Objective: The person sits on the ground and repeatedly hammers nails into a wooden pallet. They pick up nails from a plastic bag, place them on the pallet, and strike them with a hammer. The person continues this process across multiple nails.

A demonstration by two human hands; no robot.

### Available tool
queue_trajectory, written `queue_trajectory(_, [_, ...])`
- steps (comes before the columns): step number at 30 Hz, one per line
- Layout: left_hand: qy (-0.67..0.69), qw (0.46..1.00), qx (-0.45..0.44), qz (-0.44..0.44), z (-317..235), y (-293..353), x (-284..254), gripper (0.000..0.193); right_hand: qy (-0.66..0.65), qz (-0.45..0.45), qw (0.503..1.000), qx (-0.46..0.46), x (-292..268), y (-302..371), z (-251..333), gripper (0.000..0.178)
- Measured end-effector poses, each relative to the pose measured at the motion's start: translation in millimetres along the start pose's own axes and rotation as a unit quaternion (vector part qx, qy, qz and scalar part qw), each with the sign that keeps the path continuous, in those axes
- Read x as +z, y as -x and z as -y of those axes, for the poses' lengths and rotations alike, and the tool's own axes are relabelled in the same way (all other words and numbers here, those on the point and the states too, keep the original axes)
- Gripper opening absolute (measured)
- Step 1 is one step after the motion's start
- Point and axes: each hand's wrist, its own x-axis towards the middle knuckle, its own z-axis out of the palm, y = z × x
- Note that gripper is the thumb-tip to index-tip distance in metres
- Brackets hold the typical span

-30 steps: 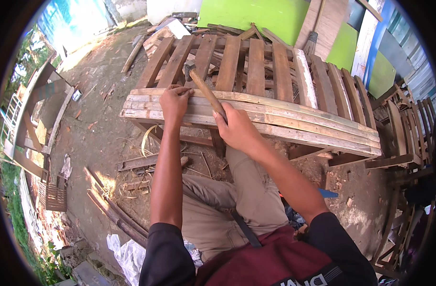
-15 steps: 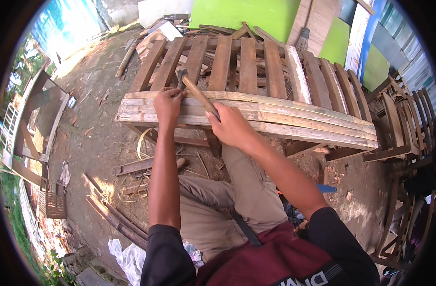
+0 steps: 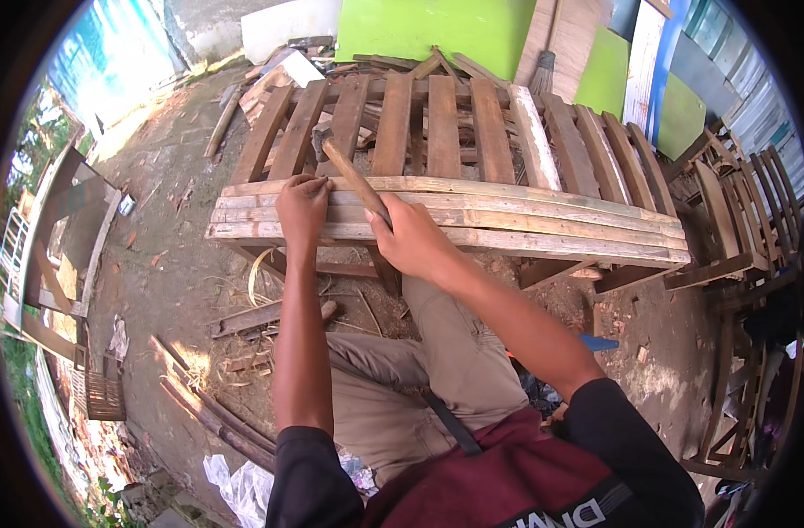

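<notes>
My right hand (image 3: 411, 233) is wrapped round the wooden handle of a hammer (image 3: 354, 178). The hammer's metal head is raised just beyond the fingers of my left hand (image 3: 303, 209), apart from them. Those left fingers are pinched together on the upper edge of the pale bamboo strips (image 3: 543, 216), toward their left end; whatever is between the fingertips is too small to make out. Several strips lie side by side along the near edge of a slatted wooden frame (image 3: 443, 132). Brown slats, one of them whitish, run away from me behind the strips.
Behind the frame lean green panels (image 3: 420, 33) and a broom (image 3: 543, 72). More slatted wood (image 3: 719, 207) stands at the right. Wooden poles (image 3: 213, 418), a white plastic bag (image 3: 239, 486) and a wicker basket (image 3: 99, 387) are on the left. My legs are bent beneath the strips.
The hammer head has lifted slightly away from my left fingers. My left hand keeps its place on the strips. The whole view has shifted a little.
</notes>
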Motion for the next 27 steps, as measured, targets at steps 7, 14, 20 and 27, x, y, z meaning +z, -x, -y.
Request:
queue_trajectory(7, [-0.088,0.995,0.035,0.008,-11.2,15.7,-2.4,0.024,0.033,0.016,0.999,0.000,2.1,2.2,-2.7,0.031])
queue_trajectory(14, [-0.077,0.997,0.017,-0.001,-8.7,19.1,-6.8,0.025,0.013,-0.005,0.999,-0.031,-6.2,1.4,23.9,0.033])
queue_trajectory(20, [-0.035,0.999,-0.011,-0.020,-13.7,19.1,-0.7,0.025,0.091,0.040,0.995,-0.028,-18.6,-4.5,17.8,0.034])
queue_trajectory(27, [-0.125,0.987,-0.025,-0.101,-8.6,21.3,8.5,0.027,0.079,0.038,0.996,-0.033,-13.0,-8.5,7.4,0.034])
